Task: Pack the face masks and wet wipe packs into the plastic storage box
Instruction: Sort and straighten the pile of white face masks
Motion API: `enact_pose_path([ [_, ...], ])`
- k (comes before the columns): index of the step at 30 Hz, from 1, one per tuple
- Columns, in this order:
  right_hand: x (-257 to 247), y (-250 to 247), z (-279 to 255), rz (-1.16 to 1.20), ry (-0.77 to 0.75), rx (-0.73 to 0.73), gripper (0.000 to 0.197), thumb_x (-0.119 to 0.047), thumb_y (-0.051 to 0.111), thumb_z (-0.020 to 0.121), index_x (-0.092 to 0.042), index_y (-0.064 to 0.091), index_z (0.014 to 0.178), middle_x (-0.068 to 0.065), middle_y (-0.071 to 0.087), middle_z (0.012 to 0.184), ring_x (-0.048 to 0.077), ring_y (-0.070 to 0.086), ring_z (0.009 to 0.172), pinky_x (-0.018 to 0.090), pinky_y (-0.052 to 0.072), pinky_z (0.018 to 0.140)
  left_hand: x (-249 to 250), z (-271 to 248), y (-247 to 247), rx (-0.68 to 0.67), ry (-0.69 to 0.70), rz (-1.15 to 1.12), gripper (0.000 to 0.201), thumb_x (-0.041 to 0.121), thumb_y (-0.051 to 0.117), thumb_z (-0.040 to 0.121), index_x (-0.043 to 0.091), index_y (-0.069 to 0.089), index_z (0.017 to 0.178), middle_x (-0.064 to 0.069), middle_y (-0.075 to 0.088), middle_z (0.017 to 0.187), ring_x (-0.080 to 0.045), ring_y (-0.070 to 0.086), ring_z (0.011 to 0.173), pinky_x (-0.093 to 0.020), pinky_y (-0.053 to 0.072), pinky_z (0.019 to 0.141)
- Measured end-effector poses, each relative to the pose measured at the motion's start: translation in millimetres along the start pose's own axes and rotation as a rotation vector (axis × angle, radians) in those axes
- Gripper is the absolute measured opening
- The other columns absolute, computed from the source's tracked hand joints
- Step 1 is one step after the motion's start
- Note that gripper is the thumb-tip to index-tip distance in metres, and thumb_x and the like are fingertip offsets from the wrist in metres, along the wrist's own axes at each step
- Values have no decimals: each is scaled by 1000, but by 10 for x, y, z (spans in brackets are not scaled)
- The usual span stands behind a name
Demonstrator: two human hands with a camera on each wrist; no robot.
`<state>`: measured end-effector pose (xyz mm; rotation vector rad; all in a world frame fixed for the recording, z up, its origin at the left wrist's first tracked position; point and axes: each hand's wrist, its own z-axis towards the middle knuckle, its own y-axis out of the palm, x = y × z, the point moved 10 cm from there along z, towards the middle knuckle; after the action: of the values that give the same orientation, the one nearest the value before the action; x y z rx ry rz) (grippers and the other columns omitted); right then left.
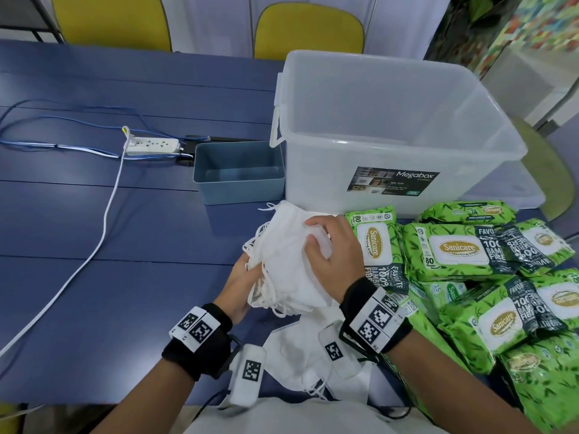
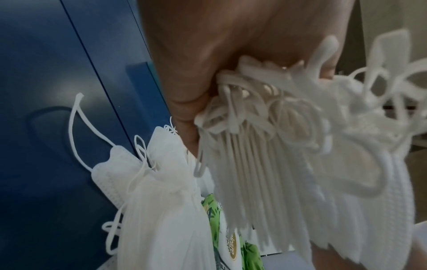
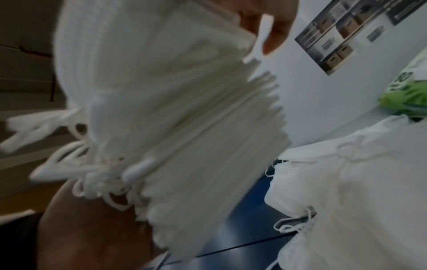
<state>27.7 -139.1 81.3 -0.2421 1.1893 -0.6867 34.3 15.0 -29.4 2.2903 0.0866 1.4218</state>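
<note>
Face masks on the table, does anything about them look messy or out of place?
Slightly. The stack of face masks gripped by both hands has ear loops tangled and sticking out, and more loose masks lie scattered near the table edge.

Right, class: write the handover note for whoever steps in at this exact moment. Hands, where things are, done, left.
Left hand: holds the mask stack from below.
Right hand: grips the same stack from above.
Stack is held above the table, in front of the box.
More masks lie loose near the table's front edge; wipe packs are piled to the right.
Done: nothing visible in the box.
Left: put in the held stack, the loose masks, then all wipe packs.
</note>
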Motion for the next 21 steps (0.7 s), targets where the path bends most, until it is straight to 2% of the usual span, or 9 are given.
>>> enact_pose_path([
  [3, 179, 48, 12, 51, 149, -23, 49, -39, 57, 79, -18, 51, 122, -3, 43, 112, 15, 47, 107, 24, 37, 95, 60, -46, 36, -16, 48, -70, 119, 35, 85, 47, -18, 21, 132, -9, 70, 79, -2, 61, 55, -15, 48, 52],
  [5, 376, 208, -8, 219, 365, -146, 54, -37, 62, 83, -20, 42, 131, -2, 44, 124, 9, 44, 113, 22, 35, 97, 136, -112, 44, 2, 78, -186, 151, 43, 94, 23, -19, -1, 124, -48, 36, 110, -1, 51, 43, -15, 44, 45],
  [6, 445, 303, -42, 318, 457, -203, 52, -35, 62, 86, -21, 41, 132, -2, 47, 126, 7, 46, 112, 22, 36, 97, 136, -87, 35, 33, 68, -204, 158, 49, 93, 16, -18, 1, 125, -50, 20, 115, -1, 51, 44, -15, 45, 45],
  [8, 489, 363, -60, 396, 511, -217, 48, -38, 61, 83, -21, 47, 126, -2, 54, 124, 9, 52, 112, 26, 41, 98, 149, -90, 81, 51, 31, -180, 158, 58, 90, 13, -19, 14, 129, -46, 42, 98, -2, 56, 47, -15, 46, 47],
  [10, 455, 330, -28, 377, 460, -181, 39, -34, 62, 84, -20, 51, 119, -3, 58, 120, 13, 54, 111, 24, 41, 96, 77, -52, 121, 44, -38, -209, 135, 57, 89, 38, -15, 25, 134, -14, 62, 70, -2, 61, 49, -15, 49, 47],
  [12, 415, 301, 3, 351, 427, -156, 29, -21, 61, 90, -19, 51, 118, -4, 57, 116, 11, 53, 108, 15, 40, 91, 51, -40, 160, -30, -62, -276, 89, 46, 81, 62, 6, 48, 133, -9, 68, 102, -8, 71, 82, -21, 56, 65],
  [15, 454, 301, -3, 298, 429, -124, 38, -27, 59, 90, -14, 51, 124, -3, 57, 120, 12, 52, 112, 22, 39, 98, 101, -98, 249, -137, -109, -321, 98, 64, 82, 51, 19, 50, 133, -6, 60, 131, -21, 57, 120, -33, 55, 83],
  [17, 477, 361, -57, 212, 413, -133, 48, -35, 54, 89, -15, 48, 132, -4, 53, 130, 11, 48, 120, 25, 34, 105, 128, -79, 289, -130, -73, -196, 93, 59, 81, 56, 19, 48, 133, -4, 62, 128, -20, 60, 117, -32, 55, 81],
  [21, 397, 550, -179, 207, 324, -232, 60, -38, 45, 93, -20, 25, 147, -11, 33, 135, 0, 28, 128, 15, 18, 107, 139, 6, 104, 88, 54, -70, 34, 8, 71, 76, 9, 60, 108, -1, 74, 92, -18, 71, 84, -22, 55, 62],
])
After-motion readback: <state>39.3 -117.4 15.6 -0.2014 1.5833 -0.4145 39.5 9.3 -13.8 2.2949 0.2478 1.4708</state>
